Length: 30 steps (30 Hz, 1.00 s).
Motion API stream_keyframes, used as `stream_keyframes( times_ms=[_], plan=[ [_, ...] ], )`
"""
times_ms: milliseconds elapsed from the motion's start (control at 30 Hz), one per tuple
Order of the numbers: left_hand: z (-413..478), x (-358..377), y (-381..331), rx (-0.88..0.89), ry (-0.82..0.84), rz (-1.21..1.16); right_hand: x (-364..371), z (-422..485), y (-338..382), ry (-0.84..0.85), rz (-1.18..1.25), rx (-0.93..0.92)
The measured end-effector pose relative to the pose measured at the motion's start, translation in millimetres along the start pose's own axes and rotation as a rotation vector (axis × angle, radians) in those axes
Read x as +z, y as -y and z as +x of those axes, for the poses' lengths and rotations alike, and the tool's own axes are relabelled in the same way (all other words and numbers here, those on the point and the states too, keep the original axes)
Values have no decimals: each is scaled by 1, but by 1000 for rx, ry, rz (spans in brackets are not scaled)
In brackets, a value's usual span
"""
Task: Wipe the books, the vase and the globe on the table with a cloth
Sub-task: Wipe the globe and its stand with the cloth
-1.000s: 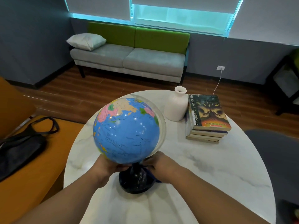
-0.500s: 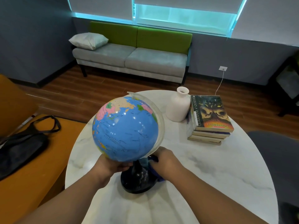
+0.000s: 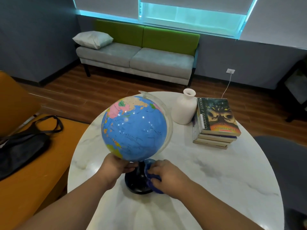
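Near the front of the round marble table [image 3: 216, 180], a little left of its middle, stands the globe [image 3: 134, 128]. Its blue ball sits on a short stem over a black base [image 3: 135, 185]. Taking 12 o'clock as away from the person, the ball's axis leans from about 7 o'clock at the foot to 1 o'clock at the top, and a clear meridian arc [image 3: 168, 130] runs down its right side.

The right hand [image 3: 167, 176] is at 4 o'clock of the ball, hard against the base. Its fingers are curled round a bunched blue cloth [image 3: 152, 179], which touches the base and stem on their right side. The left hand [image 3: 114, 166] is at 7 o'clock, with fingers and thumb closed on the underside of the ball by the stem, seemingly to steady it.

The wipe looks to be on the foot of the globe. From the cloth, the ball lies up at 11 to 12 o'clock, so a sweep upward would meet the arc first.

The white vase [image 3: 184, 110] stands at 2 o'clock of the globe, near the arc but apart from it. It is just beside the stack of books [image 3: 216, 123], possibly touching it; both are nearer the right hand.

Off the table at 9 o'clock, a black bag [image 3: 21, 146] lies on an orange seat [image 3: 33, 180]. A grey and green sofa [image 3: 136, 60] stands at 12 o'clock.
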<state>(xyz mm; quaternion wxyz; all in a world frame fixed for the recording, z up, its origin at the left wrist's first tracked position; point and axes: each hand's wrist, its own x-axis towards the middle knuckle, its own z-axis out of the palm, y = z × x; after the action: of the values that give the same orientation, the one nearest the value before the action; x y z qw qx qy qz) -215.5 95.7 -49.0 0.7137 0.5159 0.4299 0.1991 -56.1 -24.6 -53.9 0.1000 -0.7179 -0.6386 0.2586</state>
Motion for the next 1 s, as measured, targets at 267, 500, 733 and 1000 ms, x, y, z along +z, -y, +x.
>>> stream_keyframes(
  times_ms=[267, 500, 733, 1000],
  plan=[
    [-2, 4, 1, -13, -82, 17, 6, -1, -7, -38, -60, 50],
    [-3, 9, -2, -33, -112, 2, -1, -9, -9, -5, -187, 41],
    [-1, 13, -3, -20, -113, 3, 9, -19, -5, 24, -135, -17],
    [3, 20, -3, -5, -167, 58, 10, -22, 6, 34, -138, -69]
  ],
)
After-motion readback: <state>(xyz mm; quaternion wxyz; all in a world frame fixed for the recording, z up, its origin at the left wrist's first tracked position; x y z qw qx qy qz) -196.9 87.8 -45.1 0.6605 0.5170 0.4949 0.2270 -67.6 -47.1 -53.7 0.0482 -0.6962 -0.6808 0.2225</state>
